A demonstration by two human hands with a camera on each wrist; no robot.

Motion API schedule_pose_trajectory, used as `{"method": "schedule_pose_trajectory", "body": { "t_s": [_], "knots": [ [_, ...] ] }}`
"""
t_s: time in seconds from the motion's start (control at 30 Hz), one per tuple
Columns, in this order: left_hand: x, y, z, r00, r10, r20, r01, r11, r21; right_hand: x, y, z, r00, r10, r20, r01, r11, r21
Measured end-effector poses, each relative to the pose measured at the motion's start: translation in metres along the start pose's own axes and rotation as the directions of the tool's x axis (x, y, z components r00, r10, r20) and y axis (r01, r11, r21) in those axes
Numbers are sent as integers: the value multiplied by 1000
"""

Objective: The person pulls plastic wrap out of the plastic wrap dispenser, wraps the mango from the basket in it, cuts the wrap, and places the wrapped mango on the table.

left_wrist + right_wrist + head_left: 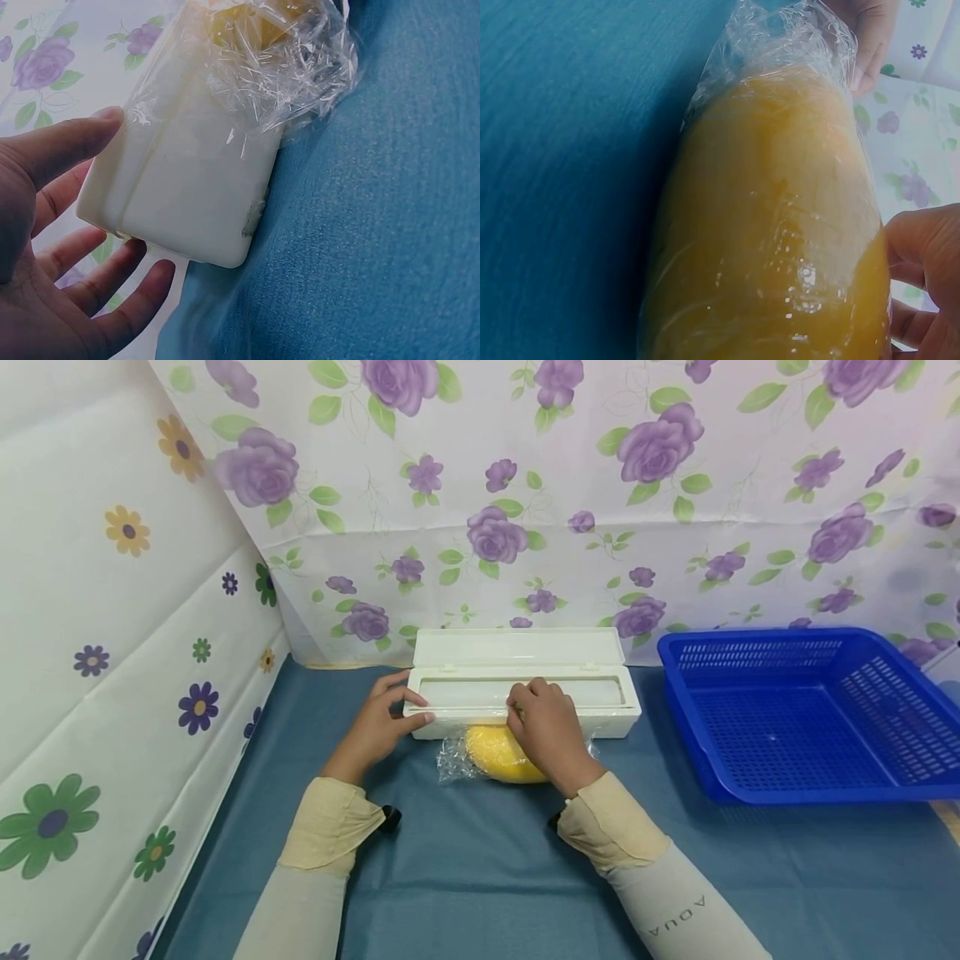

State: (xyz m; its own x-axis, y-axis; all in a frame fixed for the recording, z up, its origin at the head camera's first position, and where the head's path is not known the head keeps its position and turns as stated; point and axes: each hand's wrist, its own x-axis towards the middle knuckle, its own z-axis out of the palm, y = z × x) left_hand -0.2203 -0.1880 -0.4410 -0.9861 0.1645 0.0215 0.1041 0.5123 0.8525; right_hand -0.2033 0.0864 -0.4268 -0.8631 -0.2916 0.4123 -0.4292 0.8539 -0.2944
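Observation:
A long white cling film dispenser box [600, 722] stands on the cloth, its lid [517, 647] raised at the back and a pale roll inside. Against its front lies a smooth, oval yellow fruit [495, 752] in clear cling film [300, 82], crumpled at its left end. My left hand [375, 727] touches the box's left end, thumb at the front edge and fingers spread loosely around the corner. Over the front rail, my right hand [546, 727] has its fingers curled, pinching a small slider there, mostly hidden. In the right wrist view, the wrapped fruit [772, 210] fills the middle.
A blue plastic basket [720, 789] with perforated sides stands at the right. Teal cloth [450, 893] covers the table. Behind the box hangs a purple-flowered sheet [555, 485], and another flowered sheet [135, 635] closes off the left side.

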Motion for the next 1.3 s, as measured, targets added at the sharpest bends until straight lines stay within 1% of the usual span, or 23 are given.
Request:
{"method": "schedule_pose_trajectory", "body": {
  "t_s": [0.2,0.5,0.67,1.0,1.3],
  "knots": [
    [0,-1,0,1000,-6,3,6,1000,-5,0,2,-1,1000,2,6,-2,1000,16],
    [-1,1,-1,1000,-11,1,11,1000,-13,0,7,0,1000,10,14,-11,999,51],
    [-1,0,-1,1000,-8,2,8,1000,-11,-1,8,-1,1000,19,18,-20,999,43],
    [1,-3,1,1000,-9,6,9,999,-31,-3,10,-2,1000,18,-8,-17,999,50],
    [1,-3,0,1000,-5,8,5,1000,-20,-3,14,-1,1000,19,-22,-18,999,31]
  ]
}}
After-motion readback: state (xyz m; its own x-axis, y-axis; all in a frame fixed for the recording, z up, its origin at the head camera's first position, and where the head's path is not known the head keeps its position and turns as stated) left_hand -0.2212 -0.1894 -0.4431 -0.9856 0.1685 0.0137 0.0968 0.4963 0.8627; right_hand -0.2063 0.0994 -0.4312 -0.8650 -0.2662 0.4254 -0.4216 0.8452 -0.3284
